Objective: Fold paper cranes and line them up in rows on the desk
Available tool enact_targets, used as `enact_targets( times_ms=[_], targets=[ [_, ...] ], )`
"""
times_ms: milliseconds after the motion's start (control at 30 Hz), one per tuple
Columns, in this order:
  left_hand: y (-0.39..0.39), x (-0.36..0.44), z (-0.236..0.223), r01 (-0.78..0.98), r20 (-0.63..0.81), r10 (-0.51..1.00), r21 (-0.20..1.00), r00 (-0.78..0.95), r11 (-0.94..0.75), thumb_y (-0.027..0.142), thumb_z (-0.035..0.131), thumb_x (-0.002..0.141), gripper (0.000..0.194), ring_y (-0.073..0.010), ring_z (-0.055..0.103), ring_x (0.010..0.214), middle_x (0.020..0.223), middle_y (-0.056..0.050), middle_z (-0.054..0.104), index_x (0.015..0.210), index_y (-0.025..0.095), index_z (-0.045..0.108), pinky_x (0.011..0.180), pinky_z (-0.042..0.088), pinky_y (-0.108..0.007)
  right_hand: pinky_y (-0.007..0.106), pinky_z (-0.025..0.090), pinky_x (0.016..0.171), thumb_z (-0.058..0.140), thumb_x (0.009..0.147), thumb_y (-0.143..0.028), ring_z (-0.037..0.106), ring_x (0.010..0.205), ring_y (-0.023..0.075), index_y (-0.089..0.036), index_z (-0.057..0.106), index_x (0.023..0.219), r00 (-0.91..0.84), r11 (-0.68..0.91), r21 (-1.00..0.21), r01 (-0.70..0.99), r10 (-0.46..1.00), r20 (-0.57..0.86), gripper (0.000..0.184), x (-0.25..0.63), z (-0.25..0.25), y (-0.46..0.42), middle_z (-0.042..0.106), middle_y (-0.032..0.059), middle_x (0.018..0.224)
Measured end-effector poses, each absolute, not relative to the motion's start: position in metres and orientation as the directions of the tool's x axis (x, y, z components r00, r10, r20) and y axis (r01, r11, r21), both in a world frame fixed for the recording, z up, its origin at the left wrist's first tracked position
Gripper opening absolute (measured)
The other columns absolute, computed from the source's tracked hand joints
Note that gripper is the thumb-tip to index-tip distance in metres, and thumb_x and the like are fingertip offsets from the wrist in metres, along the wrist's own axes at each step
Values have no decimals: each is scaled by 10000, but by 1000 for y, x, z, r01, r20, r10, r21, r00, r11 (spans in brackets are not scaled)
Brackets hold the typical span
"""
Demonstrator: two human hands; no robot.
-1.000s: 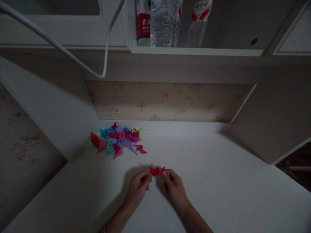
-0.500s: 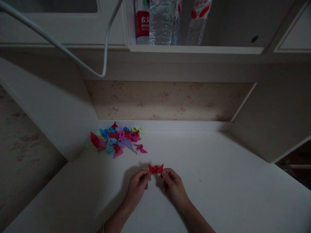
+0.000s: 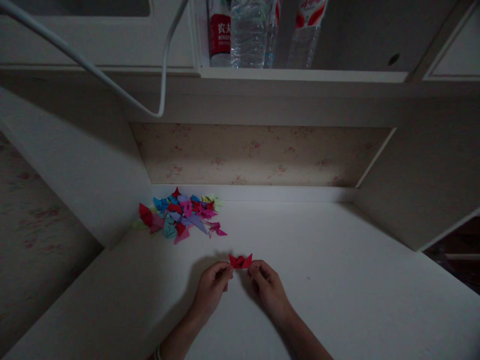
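Note:
A small red folded paper piece (image 3: 240,262), with two pointed ends and a raised middle, is held just above the white desk. My left hand (image 3: 213,284) pinches its lower left corner between thumb and fingers. At the lower right corner, my right hand (image 3: 267,284) pinches it the same way. Fingertips partly cover both corners. Beyond my left hand lies a heap of colourful folded paper figures (image 3: 195,220) in red, pink, blue, purple and yellow. One pink paper figure (image 3: 216,229) sits at the heap's right edge, nearest my hands.
The white desk (image 3: 337,280) runs between side panels, with a floral back wall (image 3: 262,155) behind it. Overhead, a shelf (image 3: 300,75) holds plastic bottles (image 3: 249,37). A pale bent tube (image 3: 112,85) hangs at upper left. A tiny dark speck (image 3: 309,277) lies right of my hands.
Both hands stay almost still, pinching the red paper's corners. The paper's middle looks slightly changed in shape. The surroundings shift a little in view.

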State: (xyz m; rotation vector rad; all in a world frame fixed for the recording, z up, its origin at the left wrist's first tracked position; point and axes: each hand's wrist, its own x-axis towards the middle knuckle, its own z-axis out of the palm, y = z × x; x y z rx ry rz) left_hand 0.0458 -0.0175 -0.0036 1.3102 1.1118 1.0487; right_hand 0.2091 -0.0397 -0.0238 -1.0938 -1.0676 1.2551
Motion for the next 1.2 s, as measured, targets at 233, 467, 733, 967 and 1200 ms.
enact_targets(
  times_ms=[233,467,733,967,1200],
  targets=[
    [-16,45,-9,39,-35,977,999,211,28,364,572,801,222,-77,428,492,625,33,513,732,155,605,466,317,-192,200,210,401,520,869,-517,285,418,67,-188,534,778,33,15,-988,-153,999,10,342,210,-22,-40,367,-89,510],
    [-14,46,-8,12,-43,984,999,172,42,405,577,791,240,-74,441,470,662,34,525,791,167,603,435,309,-190,202,202,398,514,875,-502,278,404,69,-195,523,772,20,0,-987,-159,1000,-4,324,210,-26,-40,351,-97,478],
    [-15,46,-7,53,-8,988,999,152,0,440,587,794,284,-87,435,490,611,37,505,808,159,629,463,320,-193,204,213,413,507,876,-503,301,427,74,-191,531,766,23,0,-993,-120,1000,-3,332,210,-20,-42,360,-86,503],
    [-15,47,-11,19,-30,988,999,148,28,474,584,791,299,-81,404,445,524,70,448,798,176,594,438,282,-188,206,244,430,517,871,-504,321,459,81,-190,558,785,59,33,-991,-131,998,25,328,208,-20,-45,393,-68,560],
    [5,48,-15,127,49,987,990,156,-69,471,564,809,320,-98,462,459,526,49,507,861,164,634,439,330,-189,205,242,424,551,841,-521,333,466,83,-190,555,800,162,6,-983,-182,986,-25,333,207,-22,-42,425,-60,590]
  ],
)
